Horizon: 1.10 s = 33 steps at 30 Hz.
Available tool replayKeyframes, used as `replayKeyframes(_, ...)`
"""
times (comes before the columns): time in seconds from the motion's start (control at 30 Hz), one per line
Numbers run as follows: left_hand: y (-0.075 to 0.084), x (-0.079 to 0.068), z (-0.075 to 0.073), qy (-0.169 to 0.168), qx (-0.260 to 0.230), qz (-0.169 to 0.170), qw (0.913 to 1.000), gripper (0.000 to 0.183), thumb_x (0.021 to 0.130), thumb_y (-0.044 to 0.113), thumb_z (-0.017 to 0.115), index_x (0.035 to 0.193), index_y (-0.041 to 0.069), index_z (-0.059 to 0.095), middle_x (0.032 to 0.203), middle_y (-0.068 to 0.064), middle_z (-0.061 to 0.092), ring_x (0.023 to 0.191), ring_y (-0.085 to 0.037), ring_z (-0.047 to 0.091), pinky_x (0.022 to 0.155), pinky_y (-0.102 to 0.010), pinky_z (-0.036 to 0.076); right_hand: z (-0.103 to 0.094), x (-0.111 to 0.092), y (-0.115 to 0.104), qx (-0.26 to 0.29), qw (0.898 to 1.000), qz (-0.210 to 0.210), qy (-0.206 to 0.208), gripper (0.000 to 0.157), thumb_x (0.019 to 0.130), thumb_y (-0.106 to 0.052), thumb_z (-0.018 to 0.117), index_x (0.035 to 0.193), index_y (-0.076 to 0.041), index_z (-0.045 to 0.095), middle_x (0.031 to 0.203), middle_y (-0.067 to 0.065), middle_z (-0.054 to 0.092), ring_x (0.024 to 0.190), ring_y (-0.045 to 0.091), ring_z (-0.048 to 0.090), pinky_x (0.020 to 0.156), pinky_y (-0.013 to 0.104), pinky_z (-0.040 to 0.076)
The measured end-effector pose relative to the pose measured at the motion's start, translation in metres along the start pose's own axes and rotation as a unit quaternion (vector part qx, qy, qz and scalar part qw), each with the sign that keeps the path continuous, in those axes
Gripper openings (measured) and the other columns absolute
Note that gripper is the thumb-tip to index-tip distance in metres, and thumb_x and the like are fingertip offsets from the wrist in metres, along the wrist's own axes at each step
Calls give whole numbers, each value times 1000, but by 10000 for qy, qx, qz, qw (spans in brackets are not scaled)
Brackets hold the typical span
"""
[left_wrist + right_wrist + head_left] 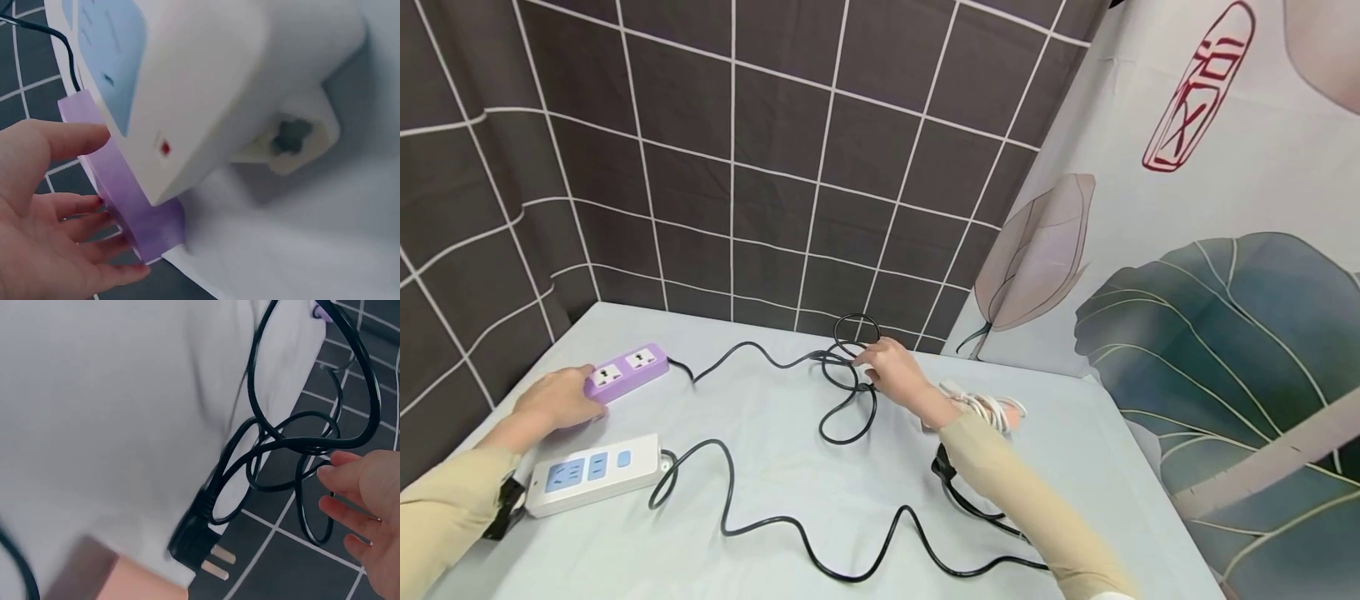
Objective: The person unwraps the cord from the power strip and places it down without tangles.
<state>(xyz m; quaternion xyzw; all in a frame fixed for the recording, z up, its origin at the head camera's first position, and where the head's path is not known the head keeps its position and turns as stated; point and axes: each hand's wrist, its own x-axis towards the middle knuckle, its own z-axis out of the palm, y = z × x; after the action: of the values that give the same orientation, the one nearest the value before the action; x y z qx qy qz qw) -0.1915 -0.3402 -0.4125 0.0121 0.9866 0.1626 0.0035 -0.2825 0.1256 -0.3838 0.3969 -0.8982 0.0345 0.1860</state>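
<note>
At the left end of the purple power strip (627,372), my left hand (553,398) touches it with thumb and fingers spread along its sides; the left wrist view shows those fingers nearly straight. A white power strip (593,473) with blue sockets lies in front of that hand. My right hand (891,371) pinches a loop of the purple strip's black cable (842,408) between thumb and forefinger at the back of the table. Several loose coils surround the fingertips. In the right wrist view a black plug (192,540) with bare prongs hangs from the coils.
Under my right forearm, a peach-coloured power strip (1013,414) carries a bundled white cord (977,402). A second black plug (943,467) lies by the sleeve. The white strip's wavy black cable (797,533) crosses the front. A tile-patterned curtain (775,208) borders the far edge.
</note>
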Motion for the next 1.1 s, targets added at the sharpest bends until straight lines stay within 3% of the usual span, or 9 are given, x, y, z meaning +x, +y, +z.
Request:
replayKeyframes(0.13, 14, -1, 1, 344, -77, 236, 9991, 64, 77, 17, 65, 125, -19, 46, 114, -43, 53, 83, -45, 58, 67, -54, 49, -11, -10, -1, -269, 9994, -193, 128, 26, 75, 4, 73, 96, -12, 75, 96, 1, 74, 97, 19, 67, 109, 38, 41)
replayKeyframes(0.17, 19, -1, 1, 436, -130, 281, 9986, 60, 78, 17, 65, 126, -17, 48, 107, -41, 58, 77, -41, 57, 62, -50, 48, -13, -12, -2, -294, 9992, -225, 180, 26, 75, 4, 73, 95, -12, 75, 95, 1, 74, 97, 19, 67, 109, 38, 40)
replayKeyframes(0.27, 38, -2, 1, 828, -349, 477, 9948, 50, 81, 15, 63, 124, -9, 55, 94, -34, 63, 62, -27, 50, 50, -37, 39, -20, -18, -3, -347, 9981, -371, 359, 26, 74, 4, 74, 93, -12, 74, 93, 0, 73, 96, 19, 67, 108, 38, 41)
replayKeyframes(0.33, 50, -4, 1, 1059, -503, 669, 9908, 45, 82, 14, 64, 122, -6, 59, 95, -33, 64, 59, -24, 47, 48, -33, 34, -24, -22, -3, -369, 9975, -443, 412, 25, 74, 3, 74, 93, -12, 74, 92, 0, 73, 95, 19, 67, 108, 39, 42)
replayKeyframes(0.4, 63, -7, 1, 1363, -554, 934, 9847, 40, 82, 13, 65, 119, -3, 63, 104, -34, 64, 63, -30, 54, 51, -38, 42, -26, -27, -3, -404, 9971, -496, 424, 24, 75, 1, 75, 94, -13, 74, 93, 0, 73, 95, 19, 67, 107, 39, 42)
replayKeyframes(0.47, 75, -10, 2, 1606, -558, 1170, 9785, 37, 82, 13, 67, 116, -1, 65, 114, -34, 62, 76, -42, 62, 61, -49, 49, -27, -32, -4, -373, 9970, -511, 454, 22, 76, -1, 76, 94, -12, 74, 93, 0, 73, 94, 19, 66, 107, 40, 42)
replayKeyframes(0.57, 92, -14, 2, 1901, -613, 1434, 9693, 33, 81, 14, 69, 112, 2, 68, 115, -29, 64, 105, -52, 57, 80, -63, 46, -30, -41, -6, -257, 9973, -448, 523, 18, 78, -4, 76, 93, -13, 74, 93, 0, 73, 94, 18, 66, 107, 42, 43)
replayKeyframes(0.6, 98, -16, 2, 1951, -650, 1506, 9670, 33, 81, 14, 69, 112, 2, 68, 114, -28, 65, 107, -52, 57, 80, -62, 47, -30, -44, -6, -201, 9974, -410, 553, 17, 79, -5, 75, 93, -13, 74, 92, 0, 73, 94, 18, 67, 107, 43, 42)
replayKeyframes(1.1, 193, -43, 6, 1540, -1142, 2187, 9568, 38, 84, 18, 69, 121, 9, 65, 124, -14, 65, 118, -37, 57, 96, -57, 44, -47, -91, -13, 9, 9983, 117, 571, 14, 82, -13, 75, 96, -15, 72, 97, -2, 72, 98, 18, 65, 110, 45, 37)
